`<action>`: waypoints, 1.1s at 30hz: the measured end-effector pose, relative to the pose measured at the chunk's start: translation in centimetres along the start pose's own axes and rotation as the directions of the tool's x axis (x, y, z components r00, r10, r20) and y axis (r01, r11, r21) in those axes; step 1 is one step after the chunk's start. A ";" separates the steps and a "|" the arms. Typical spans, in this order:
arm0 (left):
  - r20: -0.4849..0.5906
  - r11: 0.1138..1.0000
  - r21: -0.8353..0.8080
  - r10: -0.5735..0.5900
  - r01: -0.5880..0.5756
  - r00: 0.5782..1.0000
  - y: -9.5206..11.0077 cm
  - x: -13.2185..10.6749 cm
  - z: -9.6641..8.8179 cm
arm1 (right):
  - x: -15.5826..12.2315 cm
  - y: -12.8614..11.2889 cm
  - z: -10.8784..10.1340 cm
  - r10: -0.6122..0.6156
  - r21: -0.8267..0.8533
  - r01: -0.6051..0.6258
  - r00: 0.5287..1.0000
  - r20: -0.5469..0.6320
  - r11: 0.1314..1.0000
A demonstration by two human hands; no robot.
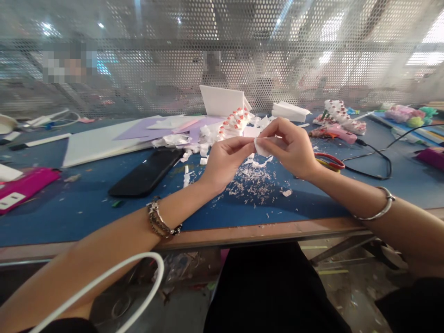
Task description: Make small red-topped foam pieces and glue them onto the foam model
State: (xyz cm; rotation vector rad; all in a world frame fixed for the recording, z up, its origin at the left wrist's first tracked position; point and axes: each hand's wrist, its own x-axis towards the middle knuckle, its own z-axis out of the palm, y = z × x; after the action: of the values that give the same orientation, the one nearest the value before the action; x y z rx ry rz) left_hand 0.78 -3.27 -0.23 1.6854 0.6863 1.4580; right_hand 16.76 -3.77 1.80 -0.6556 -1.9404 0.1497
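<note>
Between the fingertips of both my hands is a small white piece point(261, 147), paper or foam by its look, held above the blue table. My left hand point(225, 162) pinches its left edge with thumb and forefinger. From the other side my right hand point(289, 145) grips it, fingers curled. White shavings point(253, 182) are scattered on the table below. Just behind the hands stands a white object dotted with red-orange bits point(236, 122), among torn white scraps point(208, 134). Red-and-yellow-handled scissors point(329, 161) lie beside my right wrist.
A black phone point(147, 173) lies left of my hands, near white and purple sheets point(104, 138). At right are a pink glue gun point(338, 133) and its black cable point(388, 162). A perforated metal screen point(156, 60) rises behind. A white cable point(157, 273) loops at lower left.
</note>
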 end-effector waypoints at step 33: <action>0.103 0.995 0.042 -0.099 0.095 0.990 -0.5 0.8 -1.0 | 1.0 0.8 -2.1 -0.362 -0.274 0.436 0.889 0.282 0.857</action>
State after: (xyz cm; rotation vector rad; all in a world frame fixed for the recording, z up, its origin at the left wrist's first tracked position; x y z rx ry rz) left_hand 0.00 -2.07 -0.19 1.7196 0.7304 1.2869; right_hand 18.61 -2.98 3.23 -0.4424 -2.3022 -0.3920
